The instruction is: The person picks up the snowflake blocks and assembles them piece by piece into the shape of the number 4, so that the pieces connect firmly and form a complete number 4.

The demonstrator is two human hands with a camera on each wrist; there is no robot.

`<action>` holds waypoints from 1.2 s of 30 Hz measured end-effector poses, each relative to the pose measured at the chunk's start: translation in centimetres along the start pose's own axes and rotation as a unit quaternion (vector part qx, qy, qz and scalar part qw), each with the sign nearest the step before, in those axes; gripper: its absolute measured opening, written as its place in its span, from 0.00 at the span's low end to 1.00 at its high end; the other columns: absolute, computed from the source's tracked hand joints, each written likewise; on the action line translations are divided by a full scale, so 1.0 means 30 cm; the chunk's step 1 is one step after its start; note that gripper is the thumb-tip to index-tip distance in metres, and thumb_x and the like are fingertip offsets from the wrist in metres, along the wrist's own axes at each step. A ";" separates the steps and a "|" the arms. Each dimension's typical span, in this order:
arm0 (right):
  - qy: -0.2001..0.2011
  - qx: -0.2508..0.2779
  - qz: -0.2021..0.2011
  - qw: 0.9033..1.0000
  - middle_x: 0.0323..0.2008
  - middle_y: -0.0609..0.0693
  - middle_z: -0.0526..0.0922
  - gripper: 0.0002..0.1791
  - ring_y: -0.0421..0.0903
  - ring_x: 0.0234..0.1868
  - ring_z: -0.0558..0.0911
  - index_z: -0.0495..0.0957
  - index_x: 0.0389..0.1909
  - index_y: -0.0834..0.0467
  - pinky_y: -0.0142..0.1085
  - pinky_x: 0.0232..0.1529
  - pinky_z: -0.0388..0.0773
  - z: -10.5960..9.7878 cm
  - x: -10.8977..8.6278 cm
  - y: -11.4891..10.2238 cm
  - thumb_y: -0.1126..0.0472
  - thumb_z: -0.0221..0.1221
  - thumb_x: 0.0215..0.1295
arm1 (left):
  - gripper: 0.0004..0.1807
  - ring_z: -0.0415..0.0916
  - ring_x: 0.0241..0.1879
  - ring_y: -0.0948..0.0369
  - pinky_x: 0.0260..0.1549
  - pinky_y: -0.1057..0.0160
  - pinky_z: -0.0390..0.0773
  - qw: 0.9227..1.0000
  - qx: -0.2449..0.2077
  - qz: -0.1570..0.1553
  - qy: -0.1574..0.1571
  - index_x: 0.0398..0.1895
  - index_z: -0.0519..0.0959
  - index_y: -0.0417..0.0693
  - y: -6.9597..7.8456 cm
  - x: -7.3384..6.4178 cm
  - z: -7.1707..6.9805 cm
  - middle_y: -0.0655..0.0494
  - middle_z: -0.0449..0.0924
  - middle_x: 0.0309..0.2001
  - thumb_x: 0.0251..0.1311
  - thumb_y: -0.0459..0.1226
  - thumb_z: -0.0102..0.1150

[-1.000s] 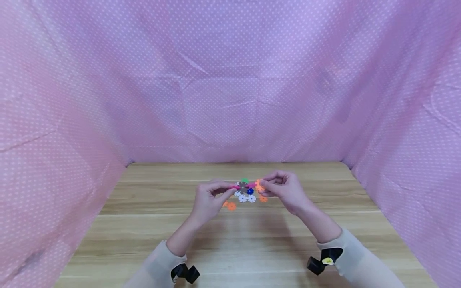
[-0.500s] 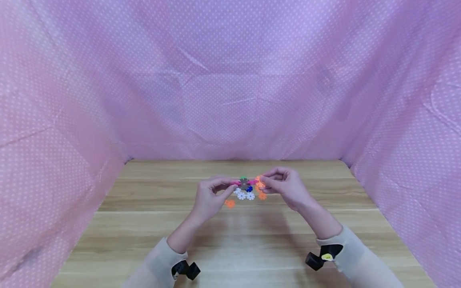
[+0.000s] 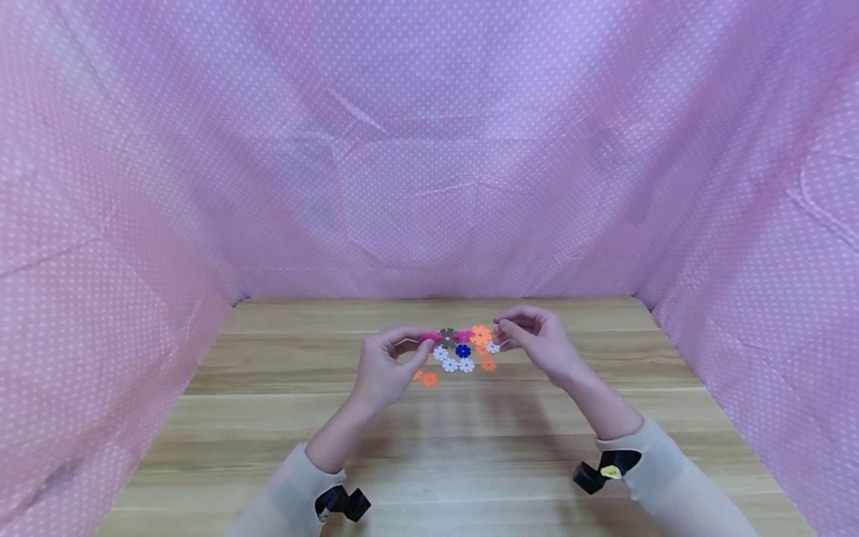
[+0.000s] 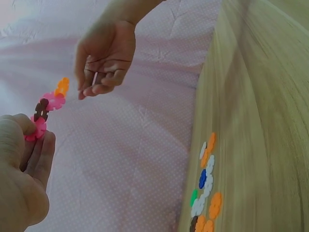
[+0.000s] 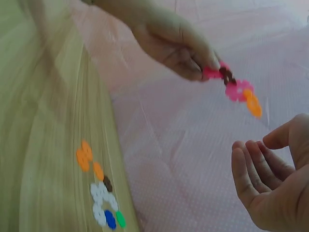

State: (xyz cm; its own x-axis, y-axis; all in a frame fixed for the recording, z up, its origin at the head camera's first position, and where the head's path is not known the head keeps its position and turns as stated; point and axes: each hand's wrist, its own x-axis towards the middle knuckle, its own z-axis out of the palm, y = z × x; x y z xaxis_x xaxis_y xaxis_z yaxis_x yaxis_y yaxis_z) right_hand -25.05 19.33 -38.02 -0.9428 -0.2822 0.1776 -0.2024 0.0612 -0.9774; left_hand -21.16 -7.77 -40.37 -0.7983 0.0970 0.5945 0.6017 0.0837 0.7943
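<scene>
Between the thumb and fingers of my left hand (image 3: 389, 365) is the pink end of a chain of flower-shaped interlocking discs. The chain runs from a pink disc (image 4: 39, 126) through a brown disc (image 4: 41, 110) and another pink disc (image 5: 238, 90) to an orange disc (image 5: 253, 103) at its free end. It is held up above the table. Just right of that orange end is my right hand (image 3: 540, 347), apart from the chain, its fingers loosely bent with nothing between them. In the right wrist view the right thumb lies close to the fingertips.
Loose flower discs lie on the wooden table (image 3: 268, 440) beneath the hands: several white discs (image 3: 450, 365), a blue disc (image 3: 463, 350), a green disc (image 5: 120, 219), a brown disc (image 5: 107, 183) and several orange discs (image 3: 429, 379). Pink dotted cloth (image 3: 429, 186) hangs around the table's back and sides.
My right hand has let go of the orange disc and drawn back to the right. My left hand has shifted slightly left with the chain, whose orange end now shows fully.
</scene>
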 end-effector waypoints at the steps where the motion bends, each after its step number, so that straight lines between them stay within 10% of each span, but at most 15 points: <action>1: 0.007 -0.018 -0.008 1.000 0.35 0.44 0.90 0.11 0.39 0.36 0.89 0.80 0.50 0.76 0.35 0.42 0.93 -0.009 0.007 0.011 0.70 0.59 0.76 | 0.07 0.88 0.41 0.70 0.46 0.61 0.94 1.000 -0.002 -0.002 0.000 0.42 0.88 0.33 0.001 -0.002 -0.003 0.37 0.91 0.41 0.63 0.20 0.68; 11: 0.030 -0.181 -0.028 0.983 0.45 0.65 0.91 0.09 0.40 0.38 0.89 0.86 0.48 0.66 0.28 0.42 0.90 -0.055 0.069 0.110 0.69 0.65 0.71 | 0.05 0.88 0.41 0.69 0.49 0.62 0.93 0.999 -0.001 -0.037 0.000 0.43 0.88 0.34 0.016 -0.016 -0.021 0.39 0.91 0.43 0.65 0.24 0.69; 18: 0.001 -0.280 -0.059 0.958 0.47 0.65 0.91 0.10 0.56 0.44 0.91 0.87 0.48 0.66 0.35 0.45 0.93 -0.067 0.126 0.191 0.71 0.65 0.69 | 0.06 0.87 0.41 0.72 0.47 0.65 0.93 1.000 -0.003 -0.016 0.002 0.42 0.88 0.32 0.015 -0.003 -0.010 0.37 0.91 0.42 0.63 0.22 0.69; 36: -0.044 -0.413 -0.027 0.909 0.56 0.64 0.87 0.14 0.57 0.49 0.88 0.86 0.53 0.63 0.48 0.48 0.92 -0.042 0.173 0.329 0.70 0.61 0.69 | 0.06 0.87 0.41 0.72 0.46 0.64 0.93 1.000 -0.013 -0.010 -0.007 0.42 0.88 0.31 0.000 -0.011 -0.007 0.36 0.91 0.42 0.62 0.21 0.69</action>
State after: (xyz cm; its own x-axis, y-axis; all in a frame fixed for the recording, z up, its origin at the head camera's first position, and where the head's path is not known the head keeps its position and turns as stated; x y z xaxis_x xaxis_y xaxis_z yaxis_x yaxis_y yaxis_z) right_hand -32.28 19.69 -46.59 -0.9081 -0.3794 0.1771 -0.4118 0.7327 -0.5419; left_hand -20.92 -8.01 -40.55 -0.8095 0.1098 0.5767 0.5845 0.0598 0.8092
